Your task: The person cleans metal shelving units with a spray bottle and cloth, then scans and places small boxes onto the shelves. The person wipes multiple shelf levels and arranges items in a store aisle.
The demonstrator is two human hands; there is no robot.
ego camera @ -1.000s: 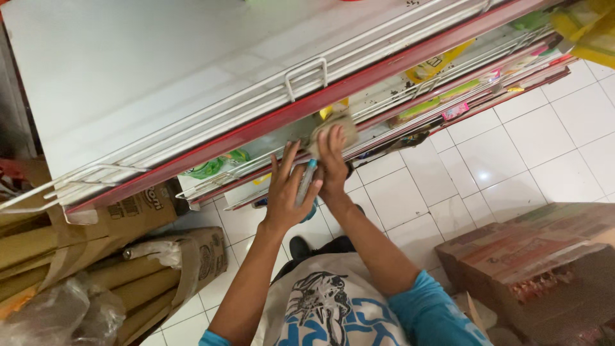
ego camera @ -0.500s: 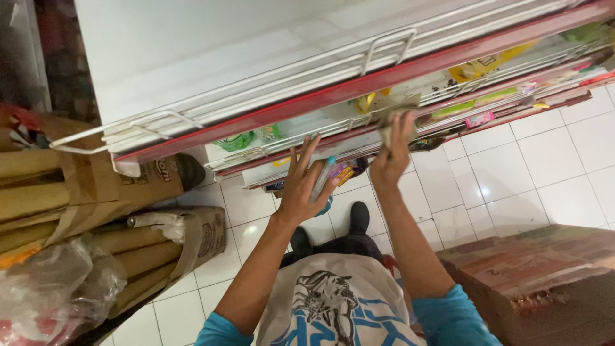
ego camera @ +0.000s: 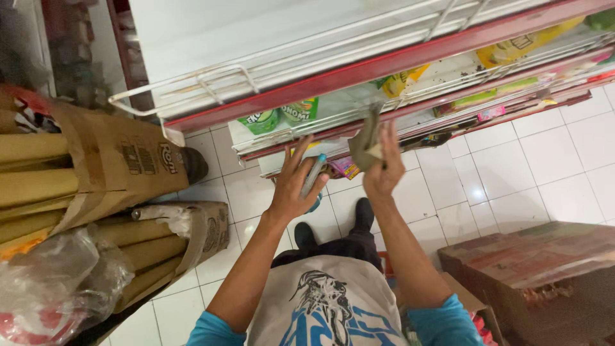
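Both hands are reaching up to the front edge of a red-trimmed wire shelf point(ego camera: 359, 70) w/ white rails. The left hand point(ego camera: 296, 186) is holding a slim grey marker w/ a teal cap point(ego camera: 312, 174); it's lying across the palm, fingers spread loosely and pointing up, thumb closing against it. The right hand point(ego camera: 383, 168) is pinching a crumpled grey-green cloth point(ego camera: 365, 144) between thumb and fingers, and the cloth is sitting right at the lower shelf rail, touching or just in front of it; can't tell which.

Behind the hands, the shelf is showing 2 green cups point(ego camera: 282, 115) side by side and yellow packets point(ego camera: 512, 48) farther to the picture's right. A pink packet point(ego camera: 346, 168) is lying on the lowest tier, between the 2 hands.

Below, the person is wearing a grey apron w/ blue print point(ego camera: 327, 301) over teal sleeves, and 2 black shoes point(ego camera: 333, 224) are standing on the white tile floor point(ego camera: 551, 166). Brown cardboard rolls in open cartons point(ego camera: 115, 173) are leaning at the picture's left, w/ a clear plastic bag point(ego camera: 57, 282) in front of them. A reddish-brown carton point(ego camera: 544, 275) is sitting at lower right, well apart from the shelf.
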